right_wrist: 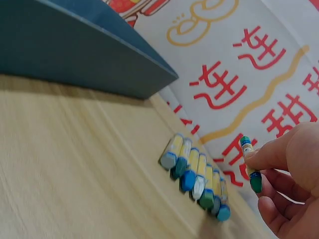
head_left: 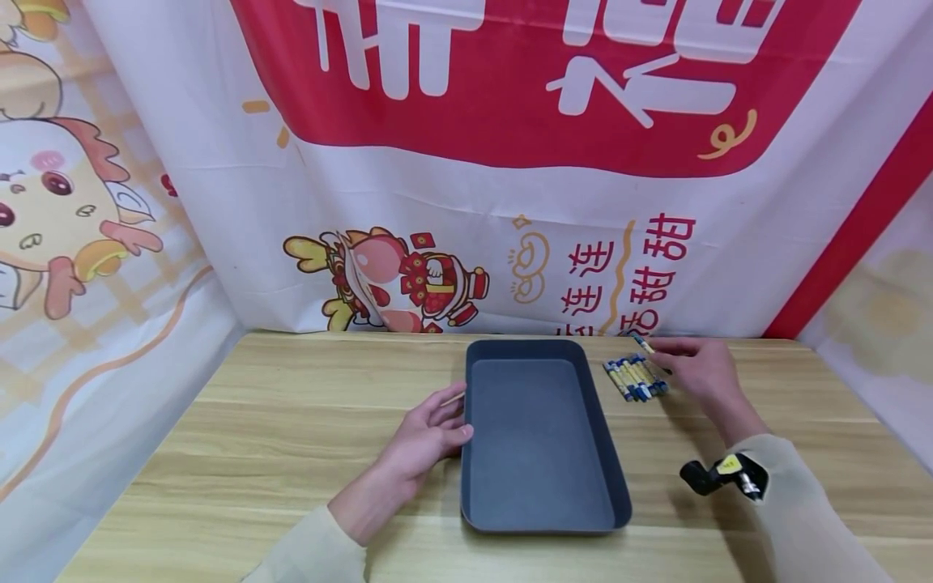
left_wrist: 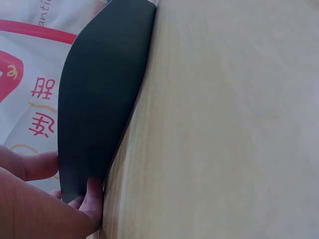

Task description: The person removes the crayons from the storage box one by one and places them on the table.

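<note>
A dark grey rectangular tray (head_left: 539, 525) stands on the table, with bare inner floor showing. My left hand (head_left: 423, 437) rests against its left long side, thumb at the rim and fingers along the outer wall (left_wrist: 102, 94). Between thumb and fingers, my right hand (head_left: 696, 368) pinches a short green-ended crayon (right_wrist: 249, 162), held above the table beyond the tray's right side. Just below it lies a row of several crayons (head_left: 636, 378) with yellowish wrappers. Their blue, green and pale ends (right_wrist: 198, 186) show in the right wrist view.
The wood-grain table (head_left: 291, 453) extends to both sides of the tray. A white and red printed cloth (head_left: 452, 194) hangs along its back edge, close behind the tray and crayons. A black device (head_left: 725, 476) sits on the right wrist.
</note>
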`<action>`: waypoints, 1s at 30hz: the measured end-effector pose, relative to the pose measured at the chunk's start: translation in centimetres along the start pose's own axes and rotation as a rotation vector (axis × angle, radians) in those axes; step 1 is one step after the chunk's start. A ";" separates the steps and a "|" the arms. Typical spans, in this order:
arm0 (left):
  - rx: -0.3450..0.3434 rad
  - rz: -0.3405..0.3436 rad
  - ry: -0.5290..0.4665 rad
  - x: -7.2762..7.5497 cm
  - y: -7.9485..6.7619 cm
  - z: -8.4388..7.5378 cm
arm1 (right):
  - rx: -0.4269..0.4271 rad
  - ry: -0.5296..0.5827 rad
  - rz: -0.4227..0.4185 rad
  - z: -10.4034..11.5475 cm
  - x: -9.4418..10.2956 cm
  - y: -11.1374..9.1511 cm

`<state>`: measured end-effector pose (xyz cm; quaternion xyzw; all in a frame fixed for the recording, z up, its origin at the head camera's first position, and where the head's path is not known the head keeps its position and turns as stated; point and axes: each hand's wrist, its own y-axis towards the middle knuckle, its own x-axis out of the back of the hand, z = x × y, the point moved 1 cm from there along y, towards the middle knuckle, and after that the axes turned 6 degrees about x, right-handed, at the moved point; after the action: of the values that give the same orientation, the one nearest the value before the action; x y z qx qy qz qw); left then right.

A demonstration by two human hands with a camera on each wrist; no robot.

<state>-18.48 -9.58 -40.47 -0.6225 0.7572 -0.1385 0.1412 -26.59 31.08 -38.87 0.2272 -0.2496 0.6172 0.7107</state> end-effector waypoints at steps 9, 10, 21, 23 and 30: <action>-0.032 0.004 -0.014 0.0 -0.1 0.1 | -0.051 -0.025 0.010 -1.5 -0.1 0.2; -0.031 0.004 -0.013 0.0 -0.1 0.1 | -0.063 -0.027 0.016 -1.6 -0.1 0.2; -0.030 0.007 -0.013 0.1 -0.1 0.0 | -0.082 -0.067 0.033 -2.3 -0.4 0.4; -0.028 0.008 -0.012 0.1 -0.1 0.0 | -0.086 -0.077 0.042 -2.5 -0.4 0.4; -0.029 0.008 -0.009 0.0 -0.1 0.0 | -0.080 -0.095 0.044 -2.7 -0.6 0.4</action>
<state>-18.36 -9.61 -40.42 -0.6219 0.7611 -0.1243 0.1362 -26.88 32.39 -41.31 0.2222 -0.3123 0.6106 0.6930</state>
